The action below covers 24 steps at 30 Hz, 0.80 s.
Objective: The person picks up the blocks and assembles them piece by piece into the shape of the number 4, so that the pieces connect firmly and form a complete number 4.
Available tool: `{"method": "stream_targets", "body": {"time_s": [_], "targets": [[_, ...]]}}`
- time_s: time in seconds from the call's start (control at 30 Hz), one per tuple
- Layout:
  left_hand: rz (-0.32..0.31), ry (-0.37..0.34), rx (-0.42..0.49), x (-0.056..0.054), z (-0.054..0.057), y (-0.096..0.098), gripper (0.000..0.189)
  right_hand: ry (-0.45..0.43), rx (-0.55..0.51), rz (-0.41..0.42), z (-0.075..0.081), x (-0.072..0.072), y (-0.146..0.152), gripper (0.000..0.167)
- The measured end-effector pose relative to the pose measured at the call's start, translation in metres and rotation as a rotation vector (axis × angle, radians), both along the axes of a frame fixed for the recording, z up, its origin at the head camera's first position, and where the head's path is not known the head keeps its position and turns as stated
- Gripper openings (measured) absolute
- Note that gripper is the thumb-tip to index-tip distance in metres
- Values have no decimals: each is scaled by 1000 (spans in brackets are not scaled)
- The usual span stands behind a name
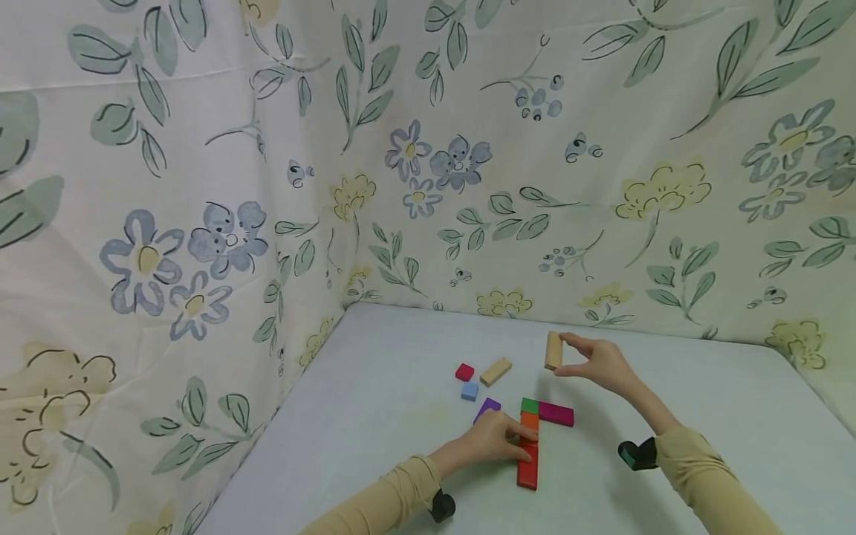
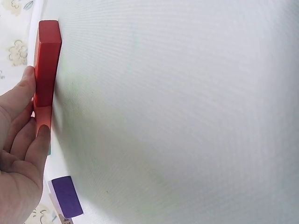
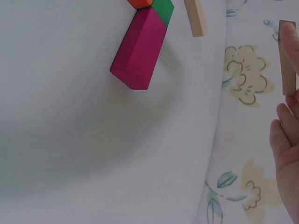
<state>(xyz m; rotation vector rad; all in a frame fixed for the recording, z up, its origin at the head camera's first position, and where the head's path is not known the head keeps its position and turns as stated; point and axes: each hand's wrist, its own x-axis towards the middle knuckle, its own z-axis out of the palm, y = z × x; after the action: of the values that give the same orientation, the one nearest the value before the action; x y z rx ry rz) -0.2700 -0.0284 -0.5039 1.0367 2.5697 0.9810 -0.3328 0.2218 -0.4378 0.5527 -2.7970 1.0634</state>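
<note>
My right hand pinches a plain wooden block by its two ends, thumb at one and fingertips at the other, above the table. My left hand is at a straight row of blocks, its fingers bent over the orange block and its thumb against the red block. The fingers partly hide the orange block. A green block caps the row's far end. From there a magenta block extends to the right, making a corner.
Left of the row lies a purple block, partly behind the left hand in the head view. Farther back are a small blue block, a small red cube and another wooden block. Floral cloth hangs behind the white table.
</note>
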Motion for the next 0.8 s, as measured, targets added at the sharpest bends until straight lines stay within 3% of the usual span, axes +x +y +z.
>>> {"method": "stream_targets", "body": {"time_s": [0.43,0.8], "targets": [[9,-12,-21,-1,1,-2,32,22,-23,26,3,-6,-20,78],[-7,0,-22,-1,-3,-1,33,12,5,36,-13,-12,-27,73]]}}
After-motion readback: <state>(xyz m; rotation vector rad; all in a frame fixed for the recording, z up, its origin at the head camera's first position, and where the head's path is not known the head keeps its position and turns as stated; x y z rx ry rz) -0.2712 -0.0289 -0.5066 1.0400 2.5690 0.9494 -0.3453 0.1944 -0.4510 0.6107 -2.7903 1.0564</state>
